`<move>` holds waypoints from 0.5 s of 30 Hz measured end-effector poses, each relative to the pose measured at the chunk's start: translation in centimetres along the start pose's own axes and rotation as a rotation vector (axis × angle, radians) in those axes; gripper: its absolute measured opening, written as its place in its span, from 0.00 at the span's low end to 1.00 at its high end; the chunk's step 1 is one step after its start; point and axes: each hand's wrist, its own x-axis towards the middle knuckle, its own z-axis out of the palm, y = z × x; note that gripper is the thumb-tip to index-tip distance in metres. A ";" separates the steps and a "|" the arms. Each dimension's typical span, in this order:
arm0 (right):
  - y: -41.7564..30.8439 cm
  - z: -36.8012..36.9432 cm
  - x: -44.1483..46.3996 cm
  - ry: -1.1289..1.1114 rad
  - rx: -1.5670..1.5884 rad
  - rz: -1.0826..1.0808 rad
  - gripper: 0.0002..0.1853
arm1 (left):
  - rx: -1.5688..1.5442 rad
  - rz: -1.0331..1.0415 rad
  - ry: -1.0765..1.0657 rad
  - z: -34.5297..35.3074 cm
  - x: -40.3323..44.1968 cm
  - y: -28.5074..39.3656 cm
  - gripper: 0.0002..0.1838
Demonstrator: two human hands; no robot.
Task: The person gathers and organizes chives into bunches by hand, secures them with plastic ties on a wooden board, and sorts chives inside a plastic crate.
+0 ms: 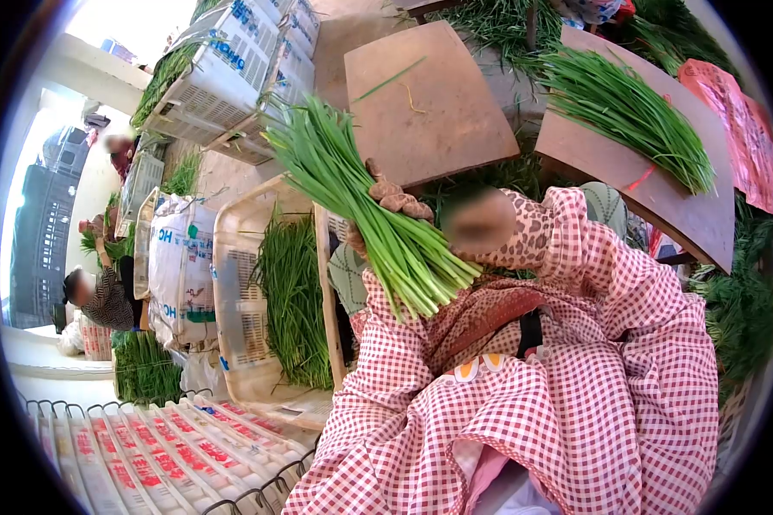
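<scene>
A thick bunch of garlic chives [365,202] slants across in front of me, its pale cut ends pointing down toward my lap. Brown-gloved fingers of my left hand [397,199] curl around the middle of the bunch; the palm is hidden beneath the stalks. My right hand [479,221], below a leopard-print cuff, is close to the right side of the bunch. It is blurred, so its fingers cannot be made out. A brown board [429,103] stands just beyond, with a loose green blade and a yellow strand on it.
Another pile of chives [627,116] lies on a second board [567,146] at right, near a red plastic bag [739,129]. To the left stand a crate [232,257] containing greens, a white sack [180,266] and stacked crates [219,77]. Another person [103,296] works farther left.
</scene>
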 end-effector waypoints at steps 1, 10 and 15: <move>-0.1 0.1 0.2 -0.009 -0.013 -0.006 0.14 | 0.005 0.004 -0.003 0.1 0.1 0.1 0.31; 3.3 -0.2 -5.1 -0.100 -0.389 -0.005 0.16 | 0.158 0.163 0.058 0.6 0.5 2.7 0.27; 11.4 -0.5 -4.2 -0.364 -0.722 0.550 0.11 | 0.294 0.257 0.174 -0.2 -2.4 4.1 0.24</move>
